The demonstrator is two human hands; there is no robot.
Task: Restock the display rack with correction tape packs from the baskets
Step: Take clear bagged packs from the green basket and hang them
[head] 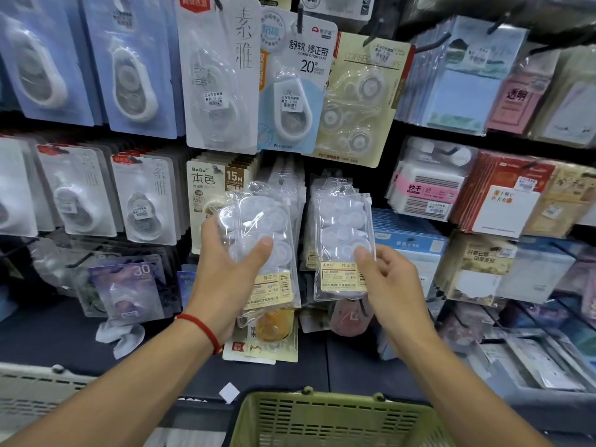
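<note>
Stationery racks fill the whole view in front of us, pegs packed with carded correction tapes on the left and sticky-note pads on the right, and a green plastic basket (335,421) sits at the bottom edge between our forearms.

We've got two clear bags of correction tapes going. Each one is a see-through plastic pouch stuffed with several small white and transparent tape dispensers stacked up, with a pale yellow label across the lower part carrying a barcode and "修正带" in print too small to read much further.

Readable stuff around them: the white and blue card above (295,88) says "舒软 修正带 CORRECTION TAPE 20", the tall white card beside it (219,72) says "素雅", and the beige BoBo card (213,195) behind our left pack reads "本色 15M". A purple card (129,285) lower left shows "30".

Our left hand (225,275) is gripping the left pack (264,240), thumb pressed across the front of the dispensers and fingers wrapped behind, holding it up in front of the rack. Our right hand (387,279) is pinching the right pack (342,240) by its lower right corner, thumb on the front just above the label. That pack's top sits up against a peg on the display rack (309,169); can't tell whether it's actually hooked on. Both packs are side by side, just apart.
</note>
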